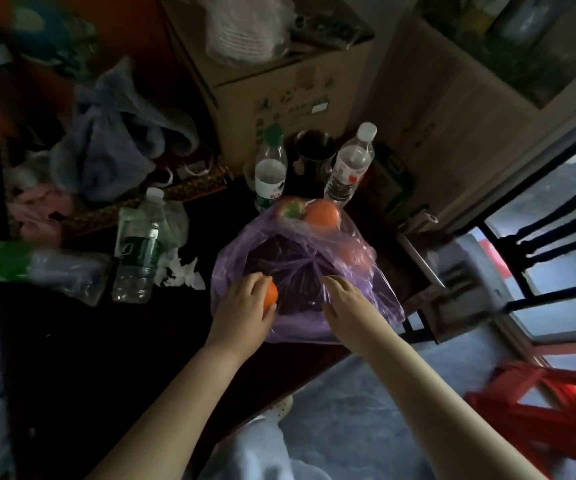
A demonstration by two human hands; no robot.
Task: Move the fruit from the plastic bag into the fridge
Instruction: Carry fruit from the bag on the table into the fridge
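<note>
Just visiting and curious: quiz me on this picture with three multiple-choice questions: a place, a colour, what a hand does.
1. Where does the dark cup stand? A between the green-capped bottle and the red-labelled bottle; B on a shelf; C on the floor.
2. What colour is the plastic bag at the hands? A green; B purple; C yellow.
3. What is the left hand doing? A lying flat; B gripping an orange; C waving.
Answers: 1 A, a bottle flanks each side; 2 B, its film is purple; 3 B, fingers curl round the fruit.
</note>
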